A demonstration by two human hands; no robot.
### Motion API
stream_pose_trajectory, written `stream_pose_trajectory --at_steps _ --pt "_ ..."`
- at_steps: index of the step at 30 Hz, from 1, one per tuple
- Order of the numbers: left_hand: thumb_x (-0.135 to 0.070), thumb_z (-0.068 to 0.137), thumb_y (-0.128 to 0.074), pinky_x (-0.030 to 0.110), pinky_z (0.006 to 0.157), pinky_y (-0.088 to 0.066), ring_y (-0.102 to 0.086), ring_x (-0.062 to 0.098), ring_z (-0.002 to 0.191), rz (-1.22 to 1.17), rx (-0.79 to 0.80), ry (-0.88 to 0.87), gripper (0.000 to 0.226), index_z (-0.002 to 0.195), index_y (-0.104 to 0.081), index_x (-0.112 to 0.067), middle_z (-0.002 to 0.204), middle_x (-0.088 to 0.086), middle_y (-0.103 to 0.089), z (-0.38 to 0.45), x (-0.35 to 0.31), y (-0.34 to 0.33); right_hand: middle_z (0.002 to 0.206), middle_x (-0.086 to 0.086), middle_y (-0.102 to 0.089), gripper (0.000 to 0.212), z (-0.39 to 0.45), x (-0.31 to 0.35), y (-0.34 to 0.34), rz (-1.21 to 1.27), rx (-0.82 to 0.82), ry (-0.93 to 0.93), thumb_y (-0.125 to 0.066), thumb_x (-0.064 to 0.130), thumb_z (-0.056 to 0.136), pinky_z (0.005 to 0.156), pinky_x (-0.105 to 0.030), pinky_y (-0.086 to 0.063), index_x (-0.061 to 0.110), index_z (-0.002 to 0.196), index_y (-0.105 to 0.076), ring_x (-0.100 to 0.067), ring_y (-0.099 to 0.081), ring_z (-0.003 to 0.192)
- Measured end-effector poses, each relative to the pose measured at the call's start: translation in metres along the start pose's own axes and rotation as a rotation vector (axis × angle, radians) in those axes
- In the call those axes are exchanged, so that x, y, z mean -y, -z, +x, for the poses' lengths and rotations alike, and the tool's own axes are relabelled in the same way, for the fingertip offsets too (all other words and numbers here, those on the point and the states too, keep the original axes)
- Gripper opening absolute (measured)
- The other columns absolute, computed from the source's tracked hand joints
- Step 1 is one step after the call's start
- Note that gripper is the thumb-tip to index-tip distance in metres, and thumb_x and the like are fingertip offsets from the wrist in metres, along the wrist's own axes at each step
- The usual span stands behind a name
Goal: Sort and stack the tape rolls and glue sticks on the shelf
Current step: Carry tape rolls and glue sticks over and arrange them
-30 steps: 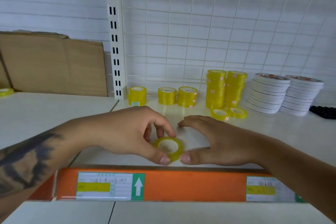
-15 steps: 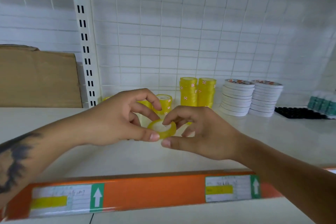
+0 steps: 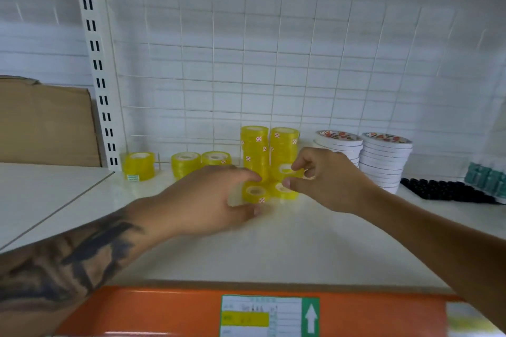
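Here the right hand (image 3: 325, 180) pinches a small yellow tape roll (image 3: 287, 171).
Light, stiff and smooth; pinch its rim. The left hand (image 3: 208, 200) looks open over another roll (image 3: 254, 193).

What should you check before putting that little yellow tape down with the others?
1. Right hand pinches the small yellow tape roll: ok.
2. Left hand has a firm hold on the loose roll on the shelf: cannot tell, blurred.
3. Second loose roll lies flat, ready to stack on: ok.
4. Two tall yellow stacks stand upright behind: ok.
5. Held roll is clear of those stacks: cannot tell, it overlaps them in view.
6. White tape stacks sit apart, to the right: ok.
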State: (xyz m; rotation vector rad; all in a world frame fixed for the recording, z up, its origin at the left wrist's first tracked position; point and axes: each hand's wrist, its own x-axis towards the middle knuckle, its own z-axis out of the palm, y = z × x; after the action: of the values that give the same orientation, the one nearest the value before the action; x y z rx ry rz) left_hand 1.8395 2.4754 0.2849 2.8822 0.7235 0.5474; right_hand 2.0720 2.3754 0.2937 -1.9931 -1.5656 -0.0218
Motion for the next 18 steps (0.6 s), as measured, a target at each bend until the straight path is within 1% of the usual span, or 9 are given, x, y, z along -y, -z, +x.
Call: stream_pose_trajectory --at_steps 1,3,4,5,6,9,12,15,18 --pt "-0.085 0.081 -0.044 0.037 0.111 -0.042 -0.047 0.007 0.138 0.039 0.064 0.008 0.077 0.148 -0.042 -0.046 0.149 -0.021 -0.05 -0.001 -0.001 -0.006 0.104 0.008 -0.067 0.034 0.005 -0.006 -0.005 -0.039 0.013 -0.006 -0.078 0.055 0.081 0.085 -0.035 -0.054 0.032 0.101 -0.063 -0.01 -0.063 0.095" --pt "-0.089 0.085 -0.023 0.045 0.124 -0.024 -0.02 0.01 0.154 0.118 0.217 0.065 0.08 0.156 -0.02 -0.052 0.166 -0.022 -0.021 -0.003 -0.005 -0.017 0.101 0.005 -0.067 0.037 0.01 -0.015 -0.017 -0.08 0.032 -0.006 -0.074 0.058 0.083 0.083 -0.038 -0.055 0.032 0.103 -0.059 -0.013 -0.063 0.091" --pt "-0.087 0.087 -0.017 0.045 0.127 -0.014 -0.008 0.009 0.157 0.139 0.287 0.094 0.079 0.158 -0.01 -0.053 0.168 -0.022 -0.009 -0.004 -0.006 -0.02 0.099 0.004 -0.066 0.037 0.009 -0.018 -0.021 -0.083 0.036 -0.007 -0.073 0.059 0.084 0.082 -0.04 -0.055 0.032 0.104 -0.058 -0.014 -0.063 0.089" --pt "-0.085 0.087 -0.015 0.044 0.127 -0.008 -0.001 0.007 0.157 0.133 0.332 0.115 0.078 0.158 -0.004 -0.054 0.169 -0.022 -0.002 -0.004 -0.008 -0.021 0.097 0.003 -0.065 0.037 0.008 -0.02 -0.025 -0.085 0.046 -0.01 -0.071 0.059 0.085 0.081 -0.041 -0.056 0.032 0.106 -0.056 -0.015 -0.062 0.087" --pt "-0.085 0.086 -0.013 0.044 0.127 -0.006 0.002 0.006 0.157 0.115 0.354 0.13 0.078 0.157 -0.001 -0.055 0.169 -0.023 0.002 -0.003 -0.008 -0.023 0.095 0.002 -0.064 0.037 0.007 -0.022 -0.028 -0.092 0.058 -0.009 -0.07 0.059 0.086 0.08 -0.041 -0.056 0.033 0.107 -0.056 -0.016 -0.062 0.087" --pt "-0.095 0.077 -0.006 0.044 0.128 -0.008 0.003 0.003 0.156 0.081 0.348 0.134 0.089 0.157 0.001 -0.056 0.169 -0.024 0.003 0.002 0.0 -0.028 0.093 0.0 -0.064 0.035 0.005 -0.025 -0.031 -0.11 0.061 0.012 -0.068 0.058 0.087 0.081 -0.041 -0.055 0.034 0.109 -0.056 -0.02 -0.062 0.087" --pt "-0.099 0.069 -0.005 0.043 0.128 -0.008 0.007 0.003 0.156 0.065 0.33 0.135 0.096 0.156 0.0 -0.057 0.169 -0.024 0.003 0.001 0.009 -0.035 0.094 0.001 -0.064 0.035 0.005 -0.027 -0.034 -0.119 0.067 0.015 -0.067 0.057 0.087 0.084 -0.04 -0.054 0.034 0.11 -0.057 -0.021 -0.061 0.092" --pt "-0.099 0.069 -0.008 0.043 0.128 -0.006 0.009 0.002 0.155 0.045 0.325 0.151 0.096 0.155 -0.001 -0.059 0.169 -0.023 0.003 0.001 0.008 -0.036 0.092 0.003 -0.064 0.037 0.007 -0.027 -0.035 -0.092 0.068 -0.001 -0.068 0.06 0.084 0.082 -0.041 -0.055 0.036 0.107 -0.053 -0.02 -0.061 0.09" --pt "-0.096 0.079 -0.014 0.045 0.127 -0.005 0.006 0.006 0.156 0.055 0.354 0.177 0.086 0.156 -0.002 -0.059 0.17 -0.019 0.003 0.002 0.001 -0.032 0.092 0.002 -0.064 0.039 0.008 -0.025 -0.035 -0.084 0.074 -0.022 -0.068 0.06 0.083 0.08 -0.042 -0.056 0.036 0.105 -0.048 -0.02 -0.062 0.089"
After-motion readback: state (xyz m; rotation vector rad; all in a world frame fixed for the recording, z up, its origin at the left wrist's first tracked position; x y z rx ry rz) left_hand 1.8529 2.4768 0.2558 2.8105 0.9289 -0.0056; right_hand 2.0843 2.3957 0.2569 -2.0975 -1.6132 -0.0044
